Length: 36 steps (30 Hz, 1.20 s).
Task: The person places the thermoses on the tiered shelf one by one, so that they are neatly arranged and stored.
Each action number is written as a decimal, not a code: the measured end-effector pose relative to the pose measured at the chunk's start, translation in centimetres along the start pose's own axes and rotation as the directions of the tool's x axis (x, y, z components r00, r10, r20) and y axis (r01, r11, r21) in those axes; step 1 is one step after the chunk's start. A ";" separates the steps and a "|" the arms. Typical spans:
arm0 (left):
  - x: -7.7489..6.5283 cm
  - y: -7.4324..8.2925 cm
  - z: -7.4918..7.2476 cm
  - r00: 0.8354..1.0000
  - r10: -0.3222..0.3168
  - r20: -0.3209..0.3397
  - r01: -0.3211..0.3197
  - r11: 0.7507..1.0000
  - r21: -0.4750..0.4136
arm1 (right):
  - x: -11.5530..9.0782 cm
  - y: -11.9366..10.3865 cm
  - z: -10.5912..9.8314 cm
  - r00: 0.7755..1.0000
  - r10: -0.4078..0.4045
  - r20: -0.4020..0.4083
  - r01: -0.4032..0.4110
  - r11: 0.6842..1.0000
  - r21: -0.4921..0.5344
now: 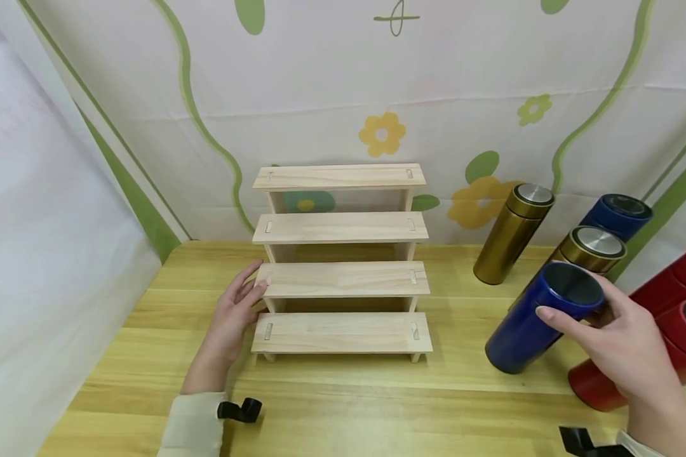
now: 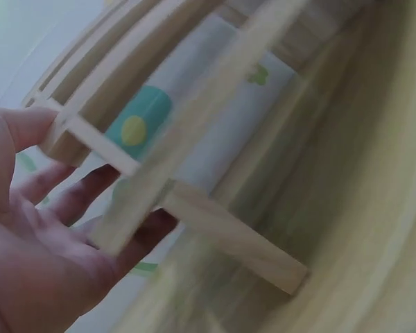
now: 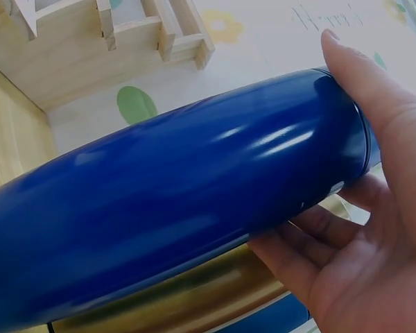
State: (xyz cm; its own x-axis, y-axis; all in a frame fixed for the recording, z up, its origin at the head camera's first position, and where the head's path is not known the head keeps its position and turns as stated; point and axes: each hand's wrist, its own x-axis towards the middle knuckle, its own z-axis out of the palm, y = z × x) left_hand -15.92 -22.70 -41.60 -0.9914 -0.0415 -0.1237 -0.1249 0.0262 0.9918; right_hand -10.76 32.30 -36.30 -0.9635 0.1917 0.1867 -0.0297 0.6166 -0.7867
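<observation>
A four-tier wooden step shelf stands on the table. At its left side my left hand holds the end of one of the lower tiers. In the left wrist view the thumb lies on the board and the other fingers reach behind the frame. My right hand grips a blue thermos near its top, thumb on the near side. The same blue thermos fills much of the right wrist view. Whether its base touches the table cannot be told.
Behind the held thermos are a gold thermos, a second gold thermos partly hidden, and another blue thermos. Two red thermoses stand at the right edge, the nearer red thermos beside my right hand. A patterned cloth hangs behind the table.
</observation>
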 end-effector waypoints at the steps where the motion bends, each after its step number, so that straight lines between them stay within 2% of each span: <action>1: 0.0 0.0 -0.1 1.000 -0.002 0.011 0.002 1.000 -0.018 | 0.0 0.0 0.0 1.000 0.007 0.004 -0.007 1.000 -0.002; 6: 0.1 0.0 -0.5 0.999 0.003 0.043 0.000 0.998 -0.065 | 0.1 -0.2 0.1 1.000 0.008 -0.003 -0.009 0.998 -0.062; 13: 0.1 0.0 -0.5 0.999 0.002 0.032 0.000 0.997 -0.077 | -0.1 -0.6 0.0 0.997 -0.080 -0.018 0.077 0.991 -0.109; 22: 0.1 0.0 -0.5 0.999 0.004 0.037 -0.002 0.998 -0.056 | 0.0 -0.2 0.2 0.999 -0.029 -0.026 0.028 0.999 -0.037; 25: 0.0 0.0 -0.6 0.999 0.001 0.033 0.001 0.999 -0.051 | 0.1 -0.3 0.2 1.000 -0.019 -0.021 0.017 0.998 -0.063; 32: 0.0 -0.1 -0.5 0.999 -0.005 0.035 0.006 0.999 -0.047 | 0.0 -0.9 -0.2 0.999 -0.034 0.019 0.038 0.977 -0.209; 36: 0.0 -0.1 -0.4 0.999 -0.005 0.032 0.006 0.999 -0.046 | -0.1 -1.0 -0.2 0.999 -0.002 0.032 0.009 0.977 -0.211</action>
State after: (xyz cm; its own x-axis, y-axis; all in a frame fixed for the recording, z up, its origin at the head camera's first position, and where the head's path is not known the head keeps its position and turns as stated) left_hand -15.90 -23.14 -41.73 -0.9915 -0.0094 -0.1295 -0.1293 -0.0205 0.9914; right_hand -10.58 31.76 -35.41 -0.9715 0.1660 0.1692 0.0189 0.7657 -0.6429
